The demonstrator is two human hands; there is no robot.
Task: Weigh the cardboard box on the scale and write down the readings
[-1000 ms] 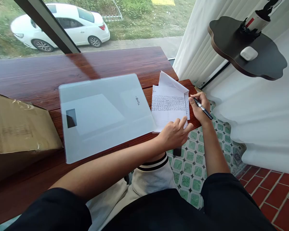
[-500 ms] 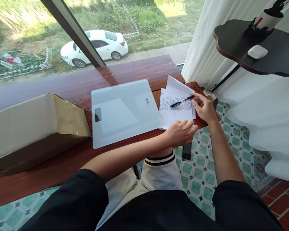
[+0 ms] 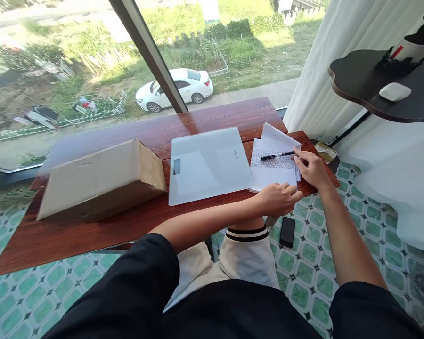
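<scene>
A black-and-clear pen (image 3: 277, 156) lies slantwise over a sheet of paper (image 3: 268, 176) covered with rows of handwriting. The thumb and forefinger of my right hand (image 3: 311, 168) close on the pen's right end, at the paper's right side. My left hand (image 3: 280, 197) reaches across my body to the sheet's lower right corner, its fingers curled and pinching the paper's edge there. Another folded sheet (image 3: 277, 135) sticks out behind the written one. Left of the papers, touching or nearly so, is a flat white glass scale (image 3: 208, 169) with a small grey display.
A long cardboard box (image 3: 99, 181) sits on the left of the reddish wooden table (image 3: 141, 235). A phone (image 3: 287, 231) lies on the tiled floor below. At the right, a dark scalloped stand (image 3: 360, 70) holds a white case (image 3: 395, 92) and a pot. A window is behind.
The view has swung left and up, so more of the box and table shows. The pen has tilted slightly flatter in my right hand. My left hand stays at the paper's corner.
</scene>
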